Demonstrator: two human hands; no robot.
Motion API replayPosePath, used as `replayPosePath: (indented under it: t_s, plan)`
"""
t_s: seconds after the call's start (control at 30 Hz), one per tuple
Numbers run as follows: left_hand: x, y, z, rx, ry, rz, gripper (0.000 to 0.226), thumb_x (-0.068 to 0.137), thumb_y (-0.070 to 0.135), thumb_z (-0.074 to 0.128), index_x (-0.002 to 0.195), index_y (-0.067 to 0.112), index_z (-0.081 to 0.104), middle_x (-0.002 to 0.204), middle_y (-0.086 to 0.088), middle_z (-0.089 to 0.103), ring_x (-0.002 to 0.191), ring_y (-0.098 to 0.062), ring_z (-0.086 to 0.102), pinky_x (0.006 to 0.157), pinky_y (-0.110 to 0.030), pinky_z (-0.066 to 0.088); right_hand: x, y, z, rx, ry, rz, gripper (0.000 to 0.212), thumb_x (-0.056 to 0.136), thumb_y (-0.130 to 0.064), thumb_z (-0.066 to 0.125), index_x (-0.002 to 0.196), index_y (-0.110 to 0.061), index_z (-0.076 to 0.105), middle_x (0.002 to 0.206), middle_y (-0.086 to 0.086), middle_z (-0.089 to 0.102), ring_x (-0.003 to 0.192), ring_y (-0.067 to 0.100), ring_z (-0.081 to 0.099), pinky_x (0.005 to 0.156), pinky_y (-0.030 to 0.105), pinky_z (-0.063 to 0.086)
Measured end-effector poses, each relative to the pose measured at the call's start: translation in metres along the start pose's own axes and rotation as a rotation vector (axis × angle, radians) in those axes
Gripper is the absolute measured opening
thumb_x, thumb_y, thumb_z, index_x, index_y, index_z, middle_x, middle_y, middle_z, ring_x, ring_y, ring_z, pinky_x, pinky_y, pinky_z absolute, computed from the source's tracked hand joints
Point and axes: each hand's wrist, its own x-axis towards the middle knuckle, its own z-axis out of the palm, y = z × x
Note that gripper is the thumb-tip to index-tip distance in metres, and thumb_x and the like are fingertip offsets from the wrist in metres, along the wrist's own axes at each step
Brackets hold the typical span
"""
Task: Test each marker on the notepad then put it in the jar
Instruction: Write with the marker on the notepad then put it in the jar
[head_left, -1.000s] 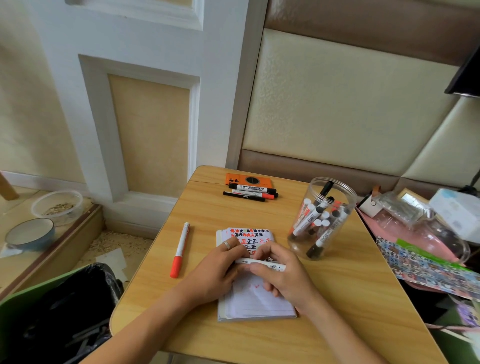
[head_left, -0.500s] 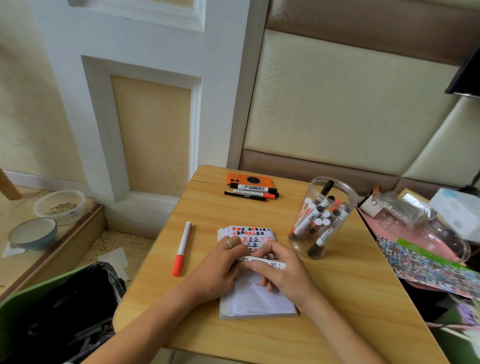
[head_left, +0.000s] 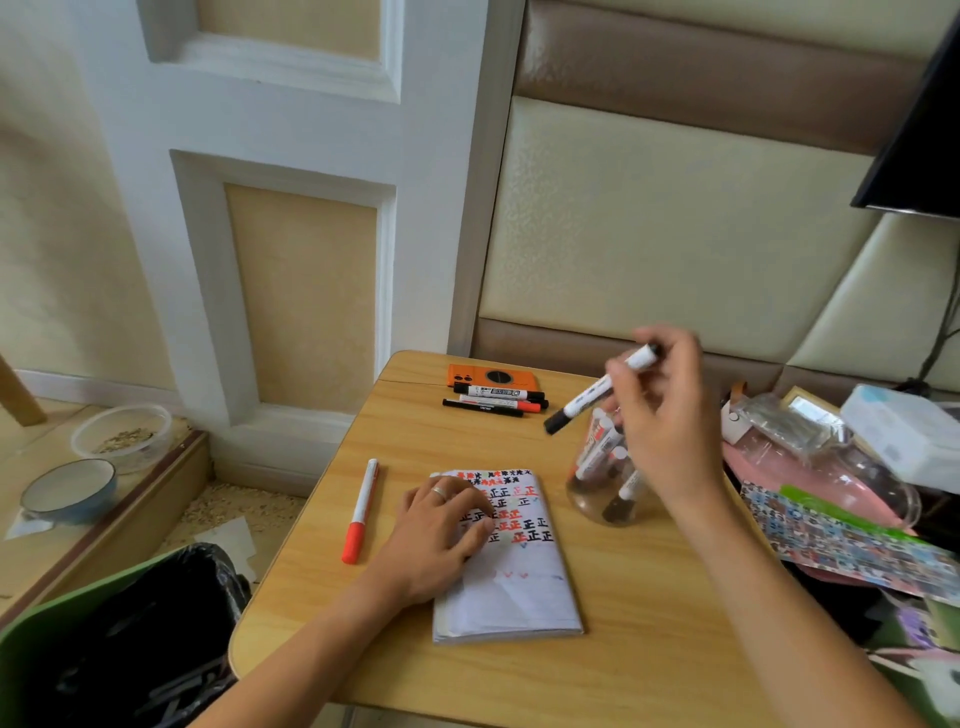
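Note:
My right hand (head_left: 662, 415) holds a white marker with a black cap (head_left: 597, 392) tilted above the clear plastic jar (head_left: 597, 499), which stands on the table with several markers inside. On the notepad (head_left: 511, 571) my left hand (head_left: 436, 535) rests flat, fingers over its red and black written marks. A red-capped marker (head_left: 361, 512) lies on the table left of the notepad. Three more markers (head_left: 493, 400) lie at the table's far edge.
An orange phone (head_left: 491, 375) lies behind the far markers. Clutter of bags, a box and a patterned sheet (head_left: 841, 540) crowds the right side. A bin with a black bag (head_left: 135, 639) stands at the lower left; bowls (head_left: 67, 491) sit on the floor ledge.
My right hand has lifted the marker off the notepad and carried it up and right over the jar. My left hand stayed on the notepad, no longer touching the marker.

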Motion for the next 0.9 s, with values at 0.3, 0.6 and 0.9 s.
replayPosePath:
  t_s: [0.3,0.6,0.9]
  plan:
    - [0.001,0.0,-0.002,-0.046,-0.022,-0.045,0.048,0.094,0.067,0.024,0.117,0.043,0.059,0.126,0.02,0.05,0.127,0.002,0.034,0.109,-0.034,0.02,0.061,0.014,-0.021,-0.49,-0.076,-0.073,0.011,0.101,-0.017,0.06,0.109,-0.015,0.052,0.086,0.006,0.063,0.074,0.026,0.062,0.058,0.032,0.045]
    - [0.001,0.0,-0.003,-0.046,-0.052,-0.061,0.05,0.093,0.068,0.023,0.118,0.045,0.059,0.129,0.021,0.049,0.13,0.0,0.034,0.109,-0.035,0.021,0.057,0.024,-0.017,-0.578,-0.082,-0.006,0.008,0.104,-0.016,0.053,0.11,-0.014,0.047,0.084,0.003,0.059,0.068,0.021,0.056,0.047,0.025,0.032]
    - [0.002,0.0,-0.004,-0.045,-0.05,-0.07,0.05,0.094,0.067,0.023,0.119,0.045,0.059,0.129,0.021,0.049,0.129,0.001,0.035,0.11,-0.037,0.023,0.043,0.035,-0.012,-0.765,-0.636,0.271,0.036,0.111,-0.034,0.027,0.107,-0.021,0.061,0.091,0.004,0.062,0.094,0.031,0.061,0.076,0.04,0.049]
